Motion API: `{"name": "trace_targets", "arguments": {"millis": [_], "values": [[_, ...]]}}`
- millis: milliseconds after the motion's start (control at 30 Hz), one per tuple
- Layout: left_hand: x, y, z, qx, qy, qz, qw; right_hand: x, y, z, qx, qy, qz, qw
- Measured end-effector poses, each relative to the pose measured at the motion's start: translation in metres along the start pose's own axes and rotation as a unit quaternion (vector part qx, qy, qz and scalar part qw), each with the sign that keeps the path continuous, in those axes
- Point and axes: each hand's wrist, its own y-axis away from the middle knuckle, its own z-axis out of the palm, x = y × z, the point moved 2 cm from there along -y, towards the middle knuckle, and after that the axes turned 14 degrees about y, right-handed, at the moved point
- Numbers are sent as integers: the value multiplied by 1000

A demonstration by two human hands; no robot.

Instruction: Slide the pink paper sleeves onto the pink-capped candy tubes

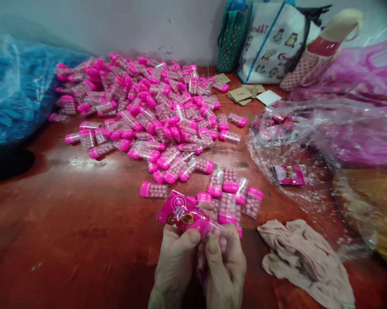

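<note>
Left hand [177, 253] is gripping printed pink wrapper [183, 215], right hand [228, 262] alongside is pinching ball-filled container [223, 244]; uneven pressure may be risking tears

A pale, greyish wall [180, 25] rose at the far edge of the glossy red-brown floor [83, 240], marked by a few small dark scuffs [169, 20]. Light lay on the floor as a soft, whitish sheen [80, 163] toward its left edge. The near left corner was dimmer, its red deeper, with small pale flecks [36, 267] nearby.
</note>
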Motion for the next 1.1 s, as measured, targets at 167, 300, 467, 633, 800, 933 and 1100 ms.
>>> {"name": "trace_targets", "arguments": {"millis": [167, 300, 467, 633, 800, 933, 1100], "values": [[-2, 2, 9, 26, 30, -13, 999, -4, 5, 0, 84, 118, -96, 985], [-11, 4, 12, 27, 41, -26, 998, -7, -1, -1, 31, 58, -35, 997], [-5, 3, 2, 75, 0, -16, 997, -4, -9, 2, -37, 7, 16, 999], [6, 5, 10, 106, 23, -21, 994, -3, 4, -6, 27, 175, -12, 984], [-5, 14, 17, 79, 18, -68, 994, -9, 11, -9, 20, 253, -20, 967], [-13, 16, 8, 104, -32, -75, 991, -4, 6, -4, 37, 189, -23, 981], [-2, 5, 1, 82, -31, -48, 995, -1, -1, -9, -9, 200, -41, 979]]}}
